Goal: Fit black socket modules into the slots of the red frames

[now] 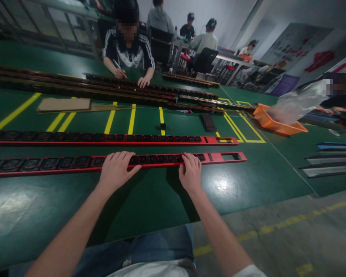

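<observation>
A long red power strip (173,158) with a row of black sockets lies on the green table nearest me. My left hand (117,167) is over its middle, fingers curled across the top to the far edge and thumb along the near side. Farther right, my right hand (190,169) grips the same strip, with fingertips on the socket face and thumb at the near edge. To the right of that hand are the last socket and a rectangular cutout at the strip's end. Behind it, roughly parallel, lies a second red power strip (152,141), touched by neither hand.
Dark long strips (109,86) cross the table's far side, where a co-worker (129,50) holds a pen. A cardboard piece (64,104), a small black part (162,126) and a dark block (208,122) lie between. An orange bin (276,123) holds clear plastic.
</observation>
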A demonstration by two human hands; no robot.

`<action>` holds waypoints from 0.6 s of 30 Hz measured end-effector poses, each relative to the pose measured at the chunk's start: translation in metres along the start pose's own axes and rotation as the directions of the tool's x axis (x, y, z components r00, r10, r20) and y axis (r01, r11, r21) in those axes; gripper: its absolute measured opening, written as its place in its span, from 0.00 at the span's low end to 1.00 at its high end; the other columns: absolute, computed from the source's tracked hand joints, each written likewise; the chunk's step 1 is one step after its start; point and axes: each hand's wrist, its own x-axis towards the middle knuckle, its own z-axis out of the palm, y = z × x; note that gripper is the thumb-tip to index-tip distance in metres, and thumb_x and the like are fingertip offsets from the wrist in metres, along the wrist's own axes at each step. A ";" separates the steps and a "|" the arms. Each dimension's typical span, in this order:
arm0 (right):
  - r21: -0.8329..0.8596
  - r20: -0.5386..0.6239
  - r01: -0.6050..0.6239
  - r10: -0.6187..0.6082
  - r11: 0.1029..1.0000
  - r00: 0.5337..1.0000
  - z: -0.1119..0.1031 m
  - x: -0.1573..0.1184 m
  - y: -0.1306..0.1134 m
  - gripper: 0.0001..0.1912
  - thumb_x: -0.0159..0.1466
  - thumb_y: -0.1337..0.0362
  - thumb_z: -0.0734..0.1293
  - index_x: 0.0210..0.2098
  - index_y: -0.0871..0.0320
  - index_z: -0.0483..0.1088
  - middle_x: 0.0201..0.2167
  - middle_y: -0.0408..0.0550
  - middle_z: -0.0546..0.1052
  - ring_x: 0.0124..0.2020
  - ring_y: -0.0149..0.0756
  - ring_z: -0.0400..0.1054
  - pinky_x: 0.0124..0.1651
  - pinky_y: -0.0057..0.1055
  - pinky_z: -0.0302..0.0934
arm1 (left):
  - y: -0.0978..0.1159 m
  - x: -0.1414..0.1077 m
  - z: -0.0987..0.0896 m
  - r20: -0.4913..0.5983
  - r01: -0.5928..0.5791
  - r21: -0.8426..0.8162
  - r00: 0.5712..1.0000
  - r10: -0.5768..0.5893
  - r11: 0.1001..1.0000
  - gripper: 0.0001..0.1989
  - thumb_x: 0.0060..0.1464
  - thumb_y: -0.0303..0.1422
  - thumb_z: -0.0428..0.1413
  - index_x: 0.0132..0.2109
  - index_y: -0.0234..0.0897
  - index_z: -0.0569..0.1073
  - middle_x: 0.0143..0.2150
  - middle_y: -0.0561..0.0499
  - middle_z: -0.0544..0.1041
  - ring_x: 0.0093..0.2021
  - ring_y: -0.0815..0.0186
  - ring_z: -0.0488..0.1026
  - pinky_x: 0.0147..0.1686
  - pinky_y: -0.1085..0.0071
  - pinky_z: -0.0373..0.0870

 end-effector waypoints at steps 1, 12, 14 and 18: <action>0.018 0.000 0.031 -0.031 0.999 1.000 -0.001 0.000 0.000 0.18 0.67 0.70 0.60 0.55 0.59 0.71 0.58 0.55 0.74 0.62 0.45 0.64 0.68 0.50 0.52 | 0.000 0.000 0.000 0.001 0.001 -0.002 1.000 -0.001 1.000 0.27 0.64 0.52 0.48 0.57 0.35 0.72 0.52 0.43 0.77 0.52 0.51 0.72 0.55 0.54 0.62; 0.053 0.155 0.098 -0.105 0.994 0.982 -0.006 0.003 -0.006 0.24 0.68 0.69 0.60 0.62 0.57 0.68 0.59 0.53 0.73 0.61 0.44 0.62 0.67 0.47 0.53 | -0.001 0.000 0.001 0.005 0.005 -0.027 1.000 -0.005 1.000 0.28 0.64 0.52 0.47 0.58 0.36 0.72 0.53 0.42 0.77 0.53 0.51 0.72 0.56 0.53 0.62; 0.046 0.163 0.101 -0.107 0.994 0.981 -0.006 0.004 -0.006 0.23 0.67 0.70 0.60 0.61 0.56 0.69 0.58 0.53 0.73 0.61 0.44 0.62 0.67 0.48 0.53 | -0.001 0.000 0.001 0.005 0.006 -0.023 1.000 -0.006 1.000 0.28 0.64 0.52 0.47 0.58 0.36 0.72 0.53 0.42 0.77 0.53 0.51 0.72 0.56 0.54 0.62; 0.024 0.169 0.107 -0.110 0.994 0.980 -0.006 0.004 -0.007 0.21 0.67 0.70 0.60 0.58 0.57 0.71 0.58 0.53 0.73 0.60 0.45 0.63 0.66 0.48 0.53 | -0.001 0.000 0.000 0.012 0.009 -0.020 1.000 -0.009 1.000 0.28 0.64 0.52 0.48 0.57 0.35 0.73 0.53 0.41 0.77 0.53 0.50 0.72 0.56 0.53 0.62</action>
